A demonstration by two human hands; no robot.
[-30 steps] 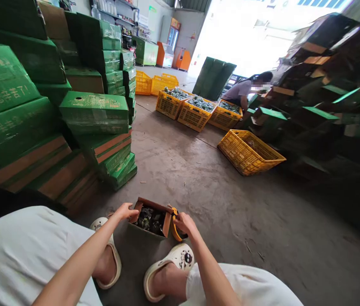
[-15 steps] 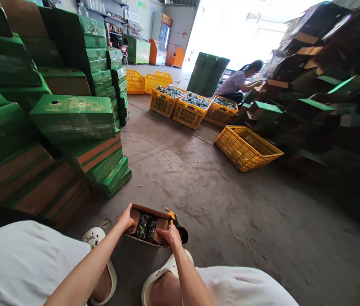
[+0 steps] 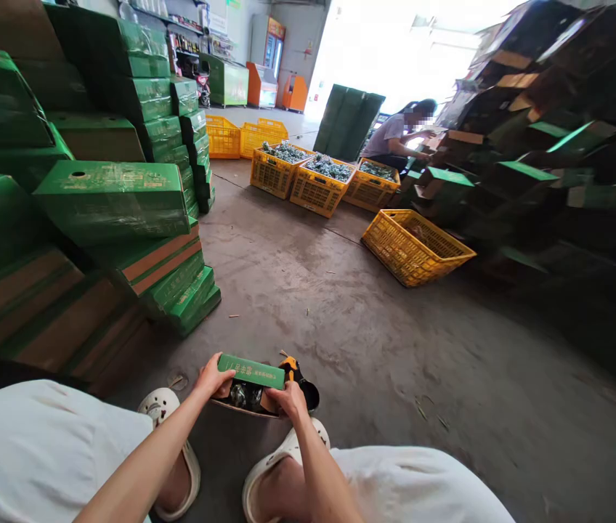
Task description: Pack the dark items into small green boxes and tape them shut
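Note:
A small cardboard box [image 3: 263, 414] stands on the floor between my feet. Its far green flap [image 3: 252, 369], with pale lettering, is folded partway over the opening. My left hand [image 3: 214, 379] grips the box's left end, fingers at the green flap's corner. At the other end, my right hand [image 3: 289, 399] is closed on the box around the flap's right corner. Dark, shiny plastic-wrapped contents [image 3: 245, 394] show in the gap below the flap. Just beyond my right hand sits an orange and black tape dispenser [image 3: 298, 378], partly hidden by the box.
Stacked green boxes [image 3: 117, 196] rise on the left; a blurred heap of boxes [image 3: 531, 160] fills the right. A tilted yellow crate [image 3: 417, 247] lies ahead, and filled yellow crates [image 3: 319, 190] stand farther back. A person [image 3: 392, 138] crouches beside the right-hand heap.
The far green flap has come over toward me and now covers part of the opening. Both hands have stayed at the box's ends. The view has shifted slightly.

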